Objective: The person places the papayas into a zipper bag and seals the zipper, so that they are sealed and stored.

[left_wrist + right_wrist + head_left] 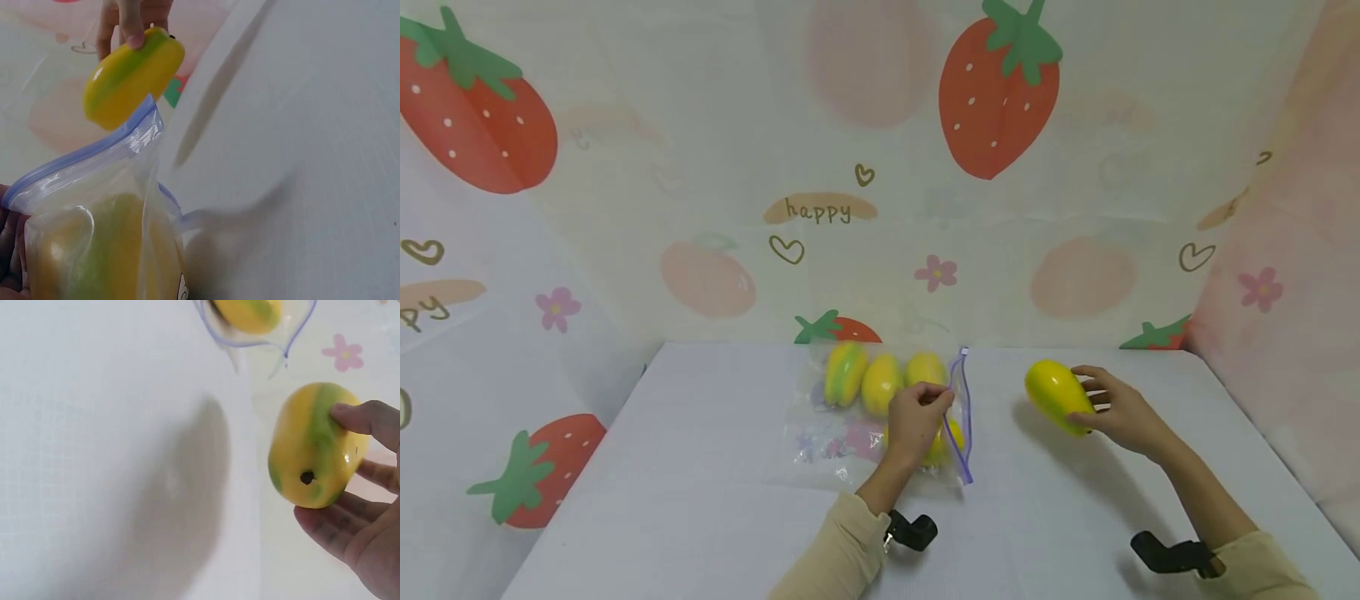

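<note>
A clear zip bag (820,442) with a purple zip edge lies on the table, its mouth parted on the right side. Several yellow-green mangoes (845,375) are inside it. My left hand (917,421) pinches the bag's rim between thumb and fingers, partly covering one mango in the head view. To the right of the bag, my right hand (1123,412) holds another mango (1056,392) above the table, thumb on one side and fingers on the other. In the right wrist view, this mango (312,447) shows a dark stem spot and a green streak.
The white table (700,500) carries the bag left of centre. Behind it hangs a cloth backdrop (895,183) with strawberries and flowers, which continues along both sides. Black wrist-worn cameras (913,531) stick out from both forearms.
</note>
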The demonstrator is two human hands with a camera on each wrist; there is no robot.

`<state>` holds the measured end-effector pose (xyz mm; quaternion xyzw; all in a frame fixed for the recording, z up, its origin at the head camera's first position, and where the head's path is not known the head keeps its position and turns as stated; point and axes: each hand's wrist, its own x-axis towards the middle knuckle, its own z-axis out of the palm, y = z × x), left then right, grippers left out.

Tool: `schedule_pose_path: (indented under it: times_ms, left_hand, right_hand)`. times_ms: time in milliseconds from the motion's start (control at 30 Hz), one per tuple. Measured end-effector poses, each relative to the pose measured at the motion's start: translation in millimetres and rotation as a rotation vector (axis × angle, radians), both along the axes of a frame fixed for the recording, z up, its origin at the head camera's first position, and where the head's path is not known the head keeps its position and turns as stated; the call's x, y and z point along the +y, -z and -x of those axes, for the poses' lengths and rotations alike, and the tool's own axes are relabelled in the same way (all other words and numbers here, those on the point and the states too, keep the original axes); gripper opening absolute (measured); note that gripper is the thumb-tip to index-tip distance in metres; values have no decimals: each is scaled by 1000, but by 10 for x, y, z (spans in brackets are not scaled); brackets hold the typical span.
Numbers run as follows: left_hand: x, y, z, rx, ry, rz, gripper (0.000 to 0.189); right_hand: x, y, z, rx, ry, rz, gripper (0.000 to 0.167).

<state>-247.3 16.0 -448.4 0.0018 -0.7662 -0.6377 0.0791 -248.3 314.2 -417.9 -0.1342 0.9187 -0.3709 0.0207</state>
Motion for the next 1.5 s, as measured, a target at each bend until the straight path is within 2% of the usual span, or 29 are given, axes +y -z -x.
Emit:
schedule_pose_path:
  times_ms: [200,367,667,900,1033,1367,1500]
  left_hand:
    - [10,-11,9,19,-8,5,15]
    - [25,-17,22,37,-17,13,16]
    - [40,-26,31,46,-23,-3,14]
    - [38,-49,26,50,-17,-11,16]
    - [38,-55,20,55,-16,-16,17]
    - [27,-87,-11,29,0,-55,18]
    - [22,-88,-5,41,7,-65,17]
  right_hand:
    - [-100,-64,-17,-15,-93,15,65]
    - [-220,-90,-27,-50,-177,-13,63]
    - [-504,-27,-8,-99,-324,-76,59]
    - [-680,-43,-7,-129,-415,-54,59]
    - [-769,-11,12,-117,-426,-44,60]
    - [-1006,79,60,-22,-406,-82,59]
    - [-1077,114,80,-19,-400,-71,54]
